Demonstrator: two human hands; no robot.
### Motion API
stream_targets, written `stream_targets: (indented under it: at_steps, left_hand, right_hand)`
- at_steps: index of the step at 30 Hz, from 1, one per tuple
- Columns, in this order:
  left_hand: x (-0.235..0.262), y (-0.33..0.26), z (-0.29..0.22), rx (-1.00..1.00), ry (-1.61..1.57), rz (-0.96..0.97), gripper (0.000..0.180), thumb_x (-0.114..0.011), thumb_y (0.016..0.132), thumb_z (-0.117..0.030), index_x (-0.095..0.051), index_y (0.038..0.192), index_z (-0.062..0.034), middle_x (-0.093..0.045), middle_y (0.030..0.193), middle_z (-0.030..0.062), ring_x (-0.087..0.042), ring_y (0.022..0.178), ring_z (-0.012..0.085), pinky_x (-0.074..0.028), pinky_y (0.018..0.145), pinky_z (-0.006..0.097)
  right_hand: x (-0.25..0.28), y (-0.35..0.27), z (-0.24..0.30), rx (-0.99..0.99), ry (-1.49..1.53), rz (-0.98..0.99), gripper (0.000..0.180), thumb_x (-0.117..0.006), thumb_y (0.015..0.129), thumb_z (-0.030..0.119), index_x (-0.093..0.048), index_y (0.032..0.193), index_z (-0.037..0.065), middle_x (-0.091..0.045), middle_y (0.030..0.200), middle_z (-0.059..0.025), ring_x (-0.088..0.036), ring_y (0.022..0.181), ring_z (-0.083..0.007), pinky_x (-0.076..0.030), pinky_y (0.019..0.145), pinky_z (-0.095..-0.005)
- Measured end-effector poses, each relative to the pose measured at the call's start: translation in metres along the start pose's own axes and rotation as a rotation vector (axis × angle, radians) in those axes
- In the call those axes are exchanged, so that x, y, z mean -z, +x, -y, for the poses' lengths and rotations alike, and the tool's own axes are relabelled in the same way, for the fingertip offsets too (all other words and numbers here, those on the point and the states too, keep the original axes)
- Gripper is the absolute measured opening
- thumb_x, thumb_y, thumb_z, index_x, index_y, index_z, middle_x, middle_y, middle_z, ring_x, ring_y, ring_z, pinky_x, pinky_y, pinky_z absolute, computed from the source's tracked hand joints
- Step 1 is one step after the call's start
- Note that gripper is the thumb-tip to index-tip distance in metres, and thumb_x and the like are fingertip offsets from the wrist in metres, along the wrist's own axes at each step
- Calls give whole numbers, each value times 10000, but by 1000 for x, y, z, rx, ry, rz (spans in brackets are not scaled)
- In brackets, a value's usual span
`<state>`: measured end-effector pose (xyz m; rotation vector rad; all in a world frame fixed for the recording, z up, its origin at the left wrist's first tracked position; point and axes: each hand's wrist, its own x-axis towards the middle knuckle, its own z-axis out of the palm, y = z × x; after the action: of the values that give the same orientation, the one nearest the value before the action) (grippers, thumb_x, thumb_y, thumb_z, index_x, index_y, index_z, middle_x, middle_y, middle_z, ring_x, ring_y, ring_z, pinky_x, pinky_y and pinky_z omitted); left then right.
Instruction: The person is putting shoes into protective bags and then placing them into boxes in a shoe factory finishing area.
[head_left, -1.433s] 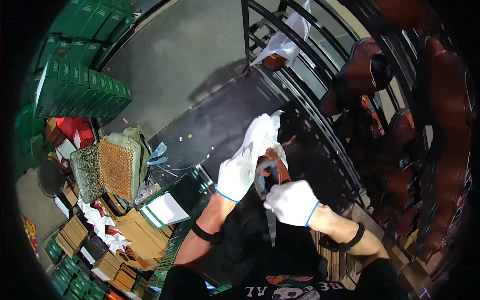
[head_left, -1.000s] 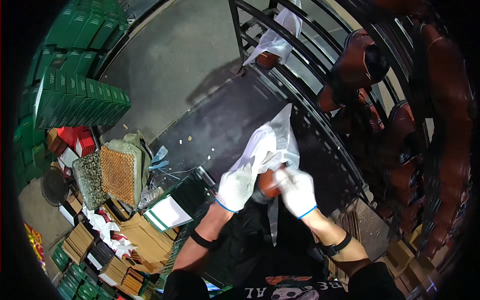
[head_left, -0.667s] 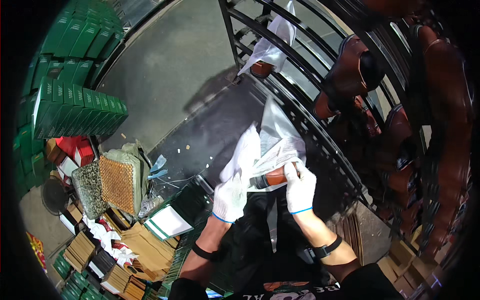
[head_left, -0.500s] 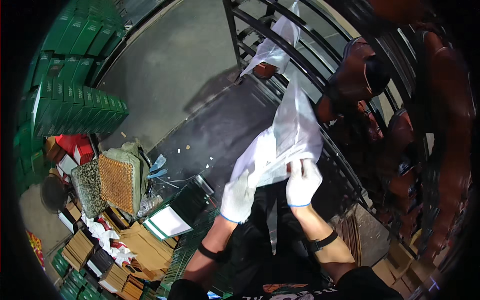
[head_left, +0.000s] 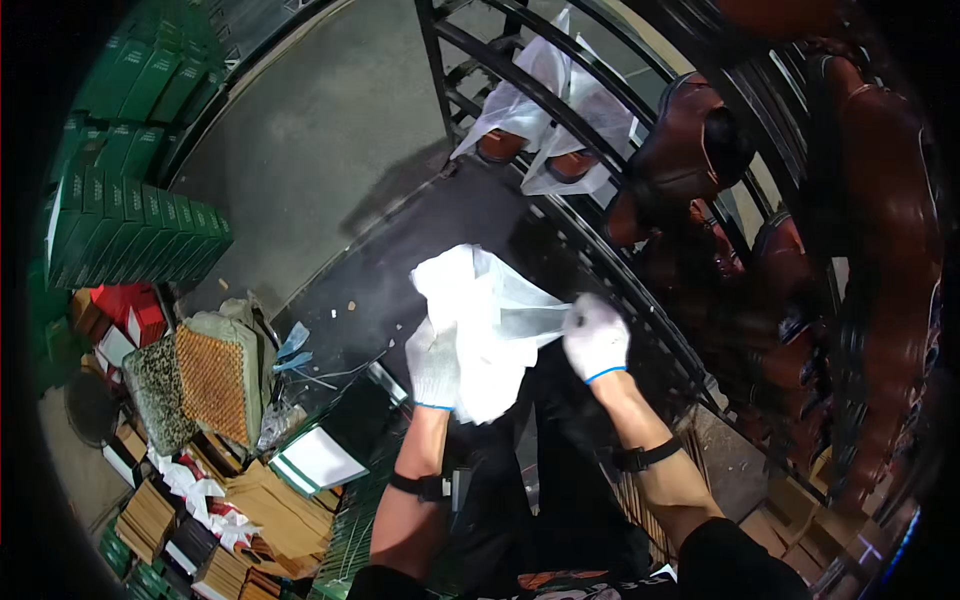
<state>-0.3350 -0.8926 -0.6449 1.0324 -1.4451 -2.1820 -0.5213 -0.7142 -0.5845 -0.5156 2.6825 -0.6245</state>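
A second white-wrapped brown leather shoe [head_left: 570, 166] now rests on the black metal rack [head_left: 433, 70], freeing the white-gloved right hand [head_left: 597, 337] to pinch the thin white sheets [head_left: 488, 330] the white-gloved left hand [head_left: 433, 365] grips.

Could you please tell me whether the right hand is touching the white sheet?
Touching: the head view shows the white sheet stretched to a gathered end at the right hand, with no gap.
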Motion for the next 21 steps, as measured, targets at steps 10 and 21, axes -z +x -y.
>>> stream_targets:
  at_steps: [10, 21]
  left_hand:
    - [-17, -40, 10, -200, 797, -116, 421, -529, 1155, -348, -722, 1236, 17, -783, 1004, 179, -766, 939, 286, -580, 839, 403]
    - [-31, -80, 13, -38, 852, -33, 438, -491, 1173, -311, -674, 1392, 22, -784, 1053, 220, -767, 944, 329, -584, 835, 400]
  right_hand:
    - [34, 121, -41, 133, -163, -142, 417, -690, 1030, 384, -740, 1105, -23, -740, 1078, -279, -717, 1059, -463, -547, 925, -533]
    - [145, -152, 37, -662, 1077, 117, 278, -671, 1093, 234, -727, 989, -18, -649, 846, 58, -534, 725, -21, -382, 619, -217]
